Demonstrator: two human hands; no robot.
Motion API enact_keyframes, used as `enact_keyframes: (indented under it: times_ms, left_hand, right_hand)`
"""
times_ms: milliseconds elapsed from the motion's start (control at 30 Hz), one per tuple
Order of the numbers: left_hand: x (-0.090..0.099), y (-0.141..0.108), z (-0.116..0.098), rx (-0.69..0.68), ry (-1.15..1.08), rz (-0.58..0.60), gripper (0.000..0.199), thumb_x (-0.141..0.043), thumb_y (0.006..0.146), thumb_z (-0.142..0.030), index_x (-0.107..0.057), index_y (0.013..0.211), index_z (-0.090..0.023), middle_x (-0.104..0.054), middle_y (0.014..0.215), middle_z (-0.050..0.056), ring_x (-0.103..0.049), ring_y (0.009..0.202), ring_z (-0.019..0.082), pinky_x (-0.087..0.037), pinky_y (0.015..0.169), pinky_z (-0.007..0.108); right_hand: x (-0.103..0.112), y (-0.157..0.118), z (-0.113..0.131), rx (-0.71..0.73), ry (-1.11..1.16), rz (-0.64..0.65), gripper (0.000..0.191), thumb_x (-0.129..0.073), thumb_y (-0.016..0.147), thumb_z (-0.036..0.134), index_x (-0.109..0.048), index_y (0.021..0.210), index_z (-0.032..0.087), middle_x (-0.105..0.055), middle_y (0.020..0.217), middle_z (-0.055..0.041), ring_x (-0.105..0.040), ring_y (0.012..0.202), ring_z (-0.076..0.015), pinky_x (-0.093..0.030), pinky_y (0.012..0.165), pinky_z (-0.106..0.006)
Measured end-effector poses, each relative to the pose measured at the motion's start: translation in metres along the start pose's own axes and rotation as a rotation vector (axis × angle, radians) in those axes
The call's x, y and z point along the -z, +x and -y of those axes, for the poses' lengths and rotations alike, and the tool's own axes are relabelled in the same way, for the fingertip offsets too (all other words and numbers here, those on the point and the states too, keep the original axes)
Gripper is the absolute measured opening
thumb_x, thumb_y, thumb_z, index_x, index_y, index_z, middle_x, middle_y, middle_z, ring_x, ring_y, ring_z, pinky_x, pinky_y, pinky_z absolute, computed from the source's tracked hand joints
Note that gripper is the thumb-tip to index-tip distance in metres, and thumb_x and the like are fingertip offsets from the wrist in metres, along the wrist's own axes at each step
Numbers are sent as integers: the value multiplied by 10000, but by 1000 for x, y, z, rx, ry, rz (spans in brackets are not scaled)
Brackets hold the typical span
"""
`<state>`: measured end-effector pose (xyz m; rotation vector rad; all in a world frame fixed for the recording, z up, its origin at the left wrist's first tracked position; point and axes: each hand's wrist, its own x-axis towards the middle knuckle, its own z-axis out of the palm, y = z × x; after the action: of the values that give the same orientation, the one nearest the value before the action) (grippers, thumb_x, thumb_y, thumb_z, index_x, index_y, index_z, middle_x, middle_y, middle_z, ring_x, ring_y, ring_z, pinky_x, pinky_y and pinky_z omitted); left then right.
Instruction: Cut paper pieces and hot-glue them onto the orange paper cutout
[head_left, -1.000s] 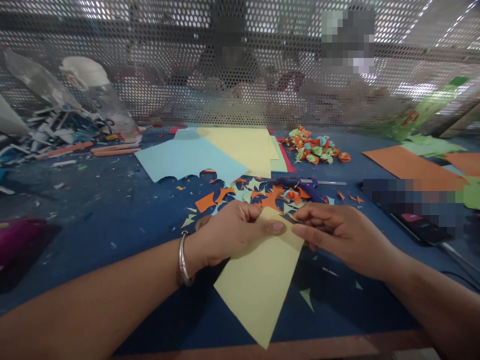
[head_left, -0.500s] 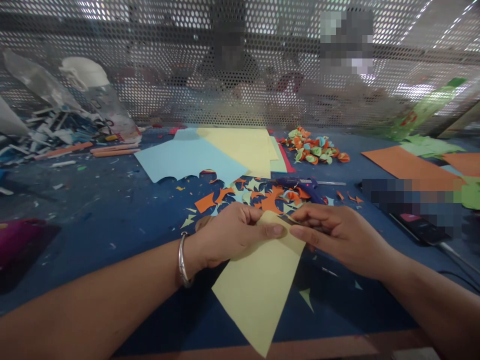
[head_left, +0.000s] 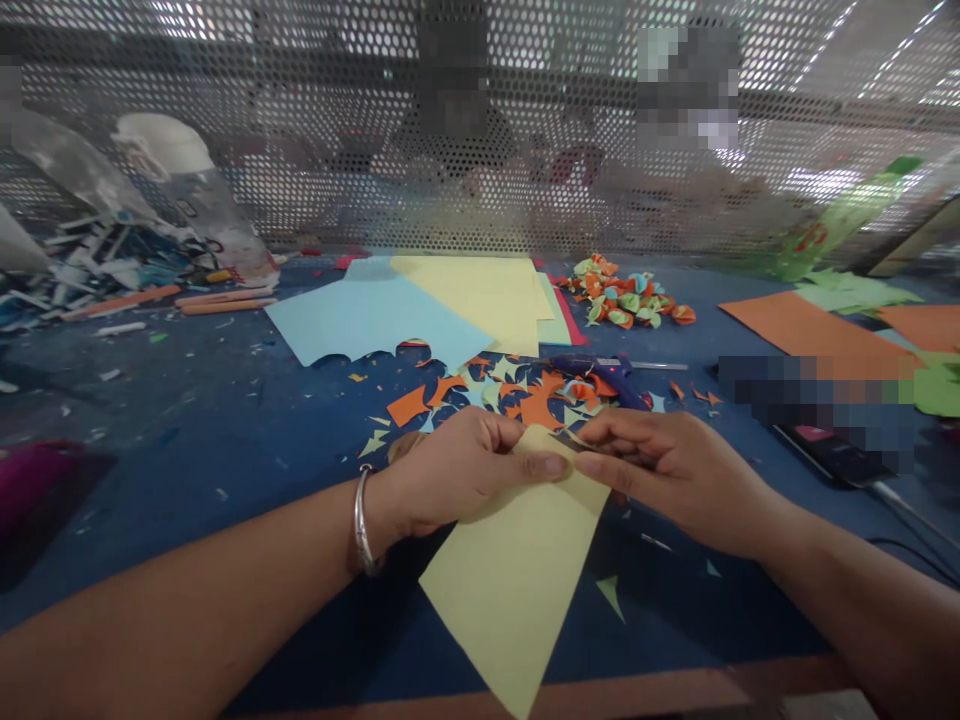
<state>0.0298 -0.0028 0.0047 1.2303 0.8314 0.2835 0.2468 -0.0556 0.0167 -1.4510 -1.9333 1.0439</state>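
A pale yellow sheet of paper (head_left: 517, 570) hangs at the centre of the head view, one corner pointing down over the table's front edge. My left hand (head_left: 472, 465) pinches its top with the thumb lying on the paper. At the sheet's upper right edge, my right hand (head_left: 667, 465) is closed around a thin dark tool (head_left: 566, 441), perhaps small scissors, mostly hidden by the fingers. Orange, green and blue paper scraps (head_left: 540, 400) lie just beyond both hands.
Blue and yellow sheets (head_left: 465, 300) lie behind the scraps, beside a pile of curled paper pieces (head_left: 630, 300). A glue gun (head_left: 600, 368) rests nearby. Bottle (head_left: 217, 215) at left, phone (head_left: 832, 450) at right. People show behind the perforated screen (head_left: 330, 150).
The dark tool shows slightly more between my hands at the paper's edge. The whole view has shifted a little, and both hands keep their hold.
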Motion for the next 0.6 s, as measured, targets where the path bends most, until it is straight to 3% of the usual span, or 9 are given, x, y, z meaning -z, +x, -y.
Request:
enact_keyframes:
  times_ms: [400,600]
  left_hand:
    - [3,2,5,42,32,39,458,-803,719,-562,-781,898,-140,-771,811,96,-658,589,142,-430,496,219]
    - [3,1,2,42,62,29,400,-797,744,-531,-746,790,-137,-731,717,56,-595,527,111,-385,468,213]
  right_hand:
    - [0,-1,-3,-16,14,21,302,-587,955,464,-668,888,182,-622,735,-2,-537,647,-119,-425,552,-216]
    - [0,-1,-2,-14,23,30,305,-583,956,469,-663,886,183,-633,734,-5,-556,650,-125,-435,559,-225]
